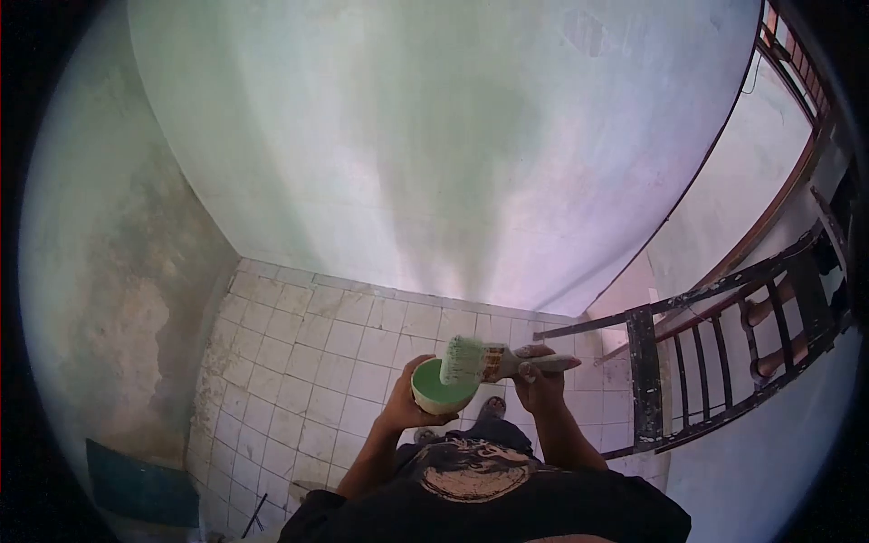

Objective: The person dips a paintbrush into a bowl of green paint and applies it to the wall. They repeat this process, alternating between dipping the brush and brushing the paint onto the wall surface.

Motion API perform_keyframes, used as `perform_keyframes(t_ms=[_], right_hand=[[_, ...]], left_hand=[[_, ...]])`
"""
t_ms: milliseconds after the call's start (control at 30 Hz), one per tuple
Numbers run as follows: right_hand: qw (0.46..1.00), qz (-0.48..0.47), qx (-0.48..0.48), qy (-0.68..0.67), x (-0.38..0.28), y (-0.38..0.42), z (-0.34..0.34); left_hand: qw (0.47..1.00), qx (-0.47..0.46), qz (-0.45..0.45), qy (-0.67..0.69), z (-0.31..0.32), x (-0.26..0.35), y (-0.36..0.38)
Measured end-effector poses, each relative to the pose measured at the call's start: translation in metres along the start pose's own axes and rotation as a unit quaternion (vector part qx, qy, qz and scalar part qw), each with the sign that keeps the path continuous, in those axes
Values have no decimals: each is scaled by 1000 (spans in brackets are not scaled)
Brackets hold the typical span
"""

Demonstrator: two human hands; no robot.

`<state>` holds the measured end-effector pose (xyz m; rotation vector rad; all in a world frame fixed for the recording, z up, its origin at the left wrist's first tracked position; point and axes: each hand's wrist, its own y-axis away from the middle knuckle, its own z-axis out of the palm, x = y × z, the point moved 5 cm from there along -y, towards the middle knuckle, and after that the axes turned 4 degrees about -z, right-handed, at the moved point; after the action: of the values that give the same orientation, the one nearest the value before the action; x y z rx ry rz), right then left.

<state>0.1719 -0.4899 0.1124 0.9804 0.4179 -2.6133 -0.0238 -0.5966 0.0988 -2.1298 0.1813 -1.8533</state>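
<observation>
My left hand [405,400] is wrapped around the side of a small round tub [434,403] with pale green paint [433,384] inside. In my right hand [540,382] is the handle of a wide paintbrush [493,361], held level with its bristles pointing left. Those bristles, coated in green and white paint, overlap the tub's right rim in this view. White paint smears mark the fingers of my right hand and the brush handle.
Ahead rises a wall [362,136] with patchy green and white paint. The left wall [145,299] is stained and peeling. White tiles [299,344] cover the floor. A dark, paint-spattered wooden frame with bars [644,376] stands at right, another person's legs [769,339] behind it.
</observation>
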Motion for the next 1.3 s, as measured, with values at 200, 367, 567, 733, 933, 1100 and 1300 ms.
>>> perform_keyframes(t_ms=[200,367,567,733,933,1100,1300], right_hand=[[1000,10,-15,-1,0,1,11],[999,27,-19,-44,5,0,11],[999,40,-26,-1,12,-3,10],[998,37,-14,-58,17,-3,7],[998,34,-41,-28,16,-6,15],[996,34,16,-82,20,-1,5],[999,1,-48,-26,5,-3,27]], left_hand=[[999,2,-23,41,4,3,2],[1000,3,-7,20,2,0,5],[999,35,-21,14,-3,-15,13],[999,28,-28,-19,-3,-15,15],[996,-60,-62,-26,-2,-36,6],[1000,9,-21,-6,-6,-6,4],[999,0,-51,11,-5,1,4]])
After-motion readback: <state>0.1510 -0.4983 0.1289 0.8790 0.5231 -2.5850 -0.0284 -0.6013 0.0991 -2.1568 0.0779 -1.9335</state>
